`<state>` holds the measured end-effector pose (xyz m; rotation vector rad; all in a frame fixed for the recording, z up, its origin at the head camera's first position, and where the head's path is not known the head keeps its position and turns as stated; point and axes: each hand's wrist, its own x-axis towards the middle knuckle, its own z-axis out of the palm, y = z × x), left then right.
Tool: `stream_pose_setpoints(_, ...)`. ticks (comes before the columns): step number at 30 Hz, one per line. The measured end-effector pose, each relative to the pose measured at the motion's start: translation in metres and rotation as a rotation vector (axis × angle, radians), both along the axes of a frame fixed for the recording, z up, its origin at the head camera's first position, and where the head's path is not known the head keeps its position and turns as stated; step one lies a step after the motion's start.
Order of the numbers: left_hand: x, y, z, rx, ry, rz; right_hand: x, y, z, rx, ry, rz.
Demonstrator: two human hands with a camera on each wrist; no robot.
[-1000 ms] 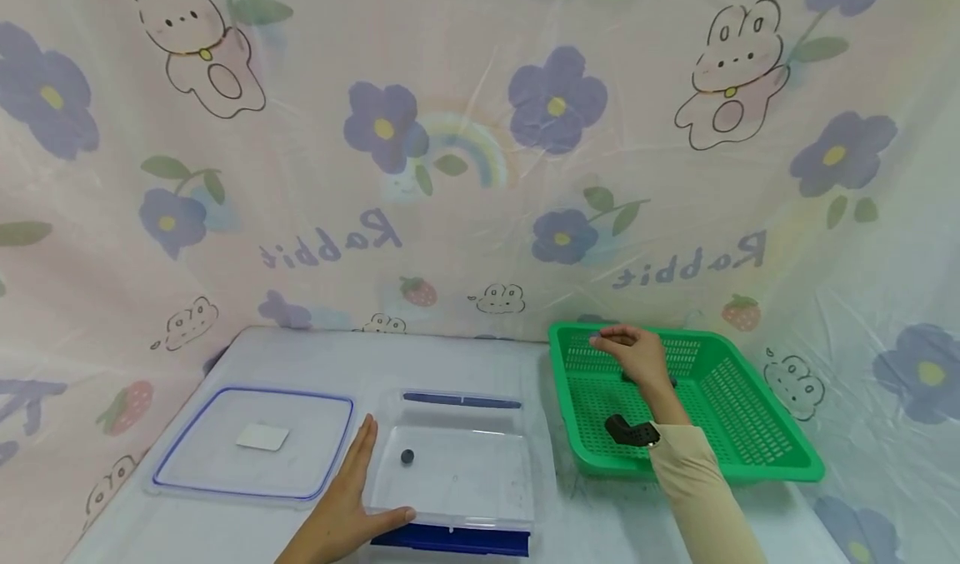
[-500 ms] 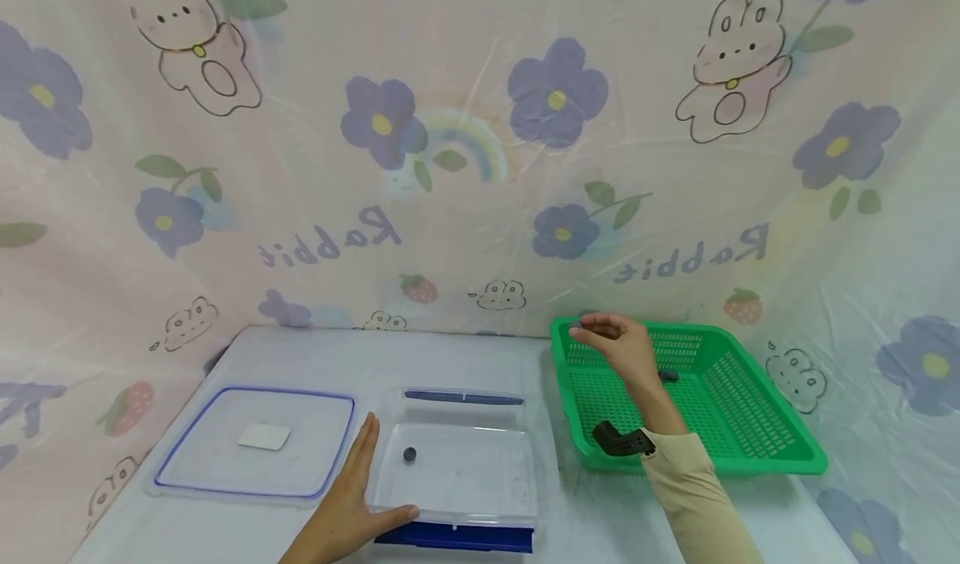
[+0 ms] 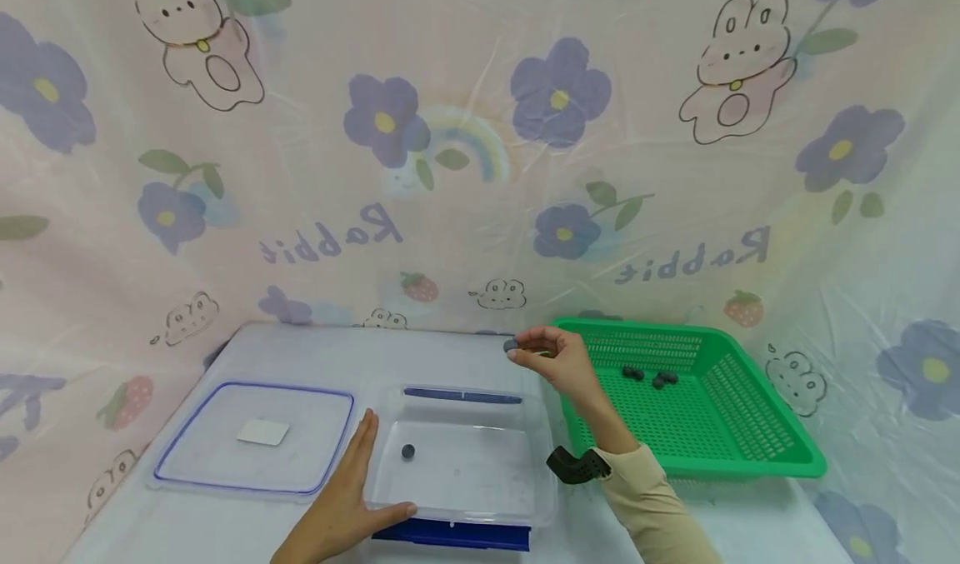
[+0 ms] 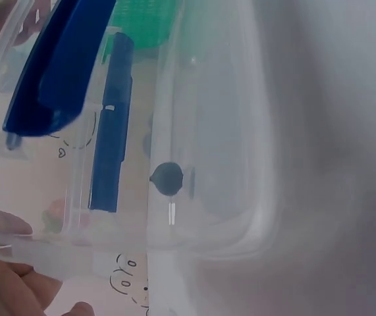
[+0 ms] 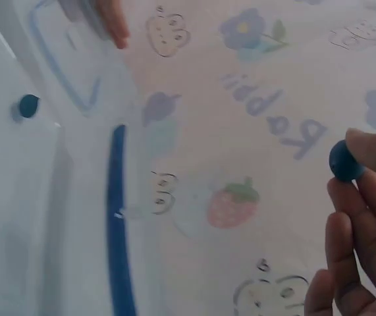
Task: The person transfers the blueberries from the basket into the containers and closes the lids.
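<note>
My right hand (image 3: 561, 371) pinches a small dark-blue blueberry-like ball (image 5: 343, 161) between thumb and fingertips. It is raised beyond the back right of a clear plastic box (image 3: 480, 474). Inside that box lies one similar ball (image 3: 408, 451), toward the left of its floor. My left hand (image 3: 339, 497) rests along the box's left side, fingers straight, with the thumb at the front rim. A blue latch flap (image 3: 453, 534) shows at the box's front, another blue flap (image 3: 462, 396) at its back. In the left wrist view the ball shows through the clear wall.
A green perforated basket (image 3: 750, 466) stands at the right, several dark balls (image 3: 633, 373) toward its back. At the left lies a clear lid with a blue seal (image 3: 247, 491), a white label on it. A patterned curtain (image 3: 480, 214) hangs behind the white table.
My right hand has moved left with the ball, from over the green basket to behind the box. My left hand has stayed at the box.
</note>
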<state>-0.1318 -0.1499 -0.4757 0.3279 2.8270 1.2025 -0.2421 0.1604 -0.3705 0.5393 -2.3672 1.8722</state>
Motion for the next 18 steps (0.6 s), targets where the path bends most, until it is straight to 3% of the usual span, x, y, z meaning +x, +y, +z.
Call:
stream_pose_setpoints(6,-0.001,-0.003,0.002,-0.036,0.021,0.006,0.011,-0.033,-0.009,0.039,-0.002,0.146)
stream_pose_setpoints(11,-0.002,-0.002,0.002,-0.025,-0.013,0.005,-0.001,-0.048,-0.039,0.067,-0.043,0.193)
stream_pose_setpoints(18,-0.001,0.000,0.000,0.014,-0.024,0.013,-0.004,-0.064,-0.053,0.118,-0.093,0.261)
